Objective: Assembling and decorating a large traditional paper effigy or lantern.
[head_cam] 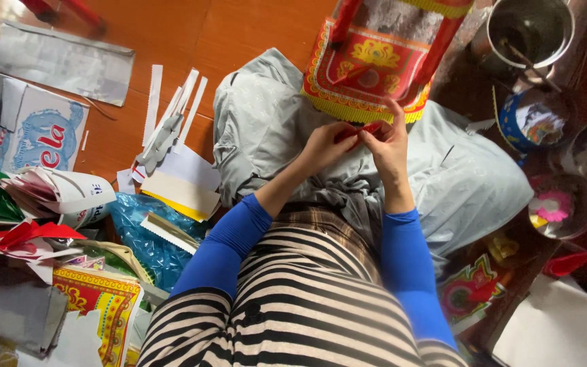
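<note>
Hands meet at the middle of the lap, fingertips together. The left hand (324, 146) and the right hand (387, 146) both pinch a small red paper piece (363, 129), which shows only as a thin strip between the two sets of fingertips. Its long axis runs roughly across, from one hand to the other, level with the thumbs. Both hands are closed on it; neither is nearer than the other, since each holds one end. How far the piece extends inside the fingers cannot be told.

Directly beyond the grip, away from the body, stands a red and gold paper model (368, 68) with a yellow fringed lower edge. The raised right forefinger reaches up to that fringe and appears to touch it; the pinched piece lies just below the fringe, near but apparently apart from it.

Beneath the grip a grey cloth (266, 129) is spread over the lap. Well off to the right of the grip, a metal pot (531, 30) holds a stick. Well off to the left, white paper strips (171, 112) lie on the orange floor (171, 34).
</note>
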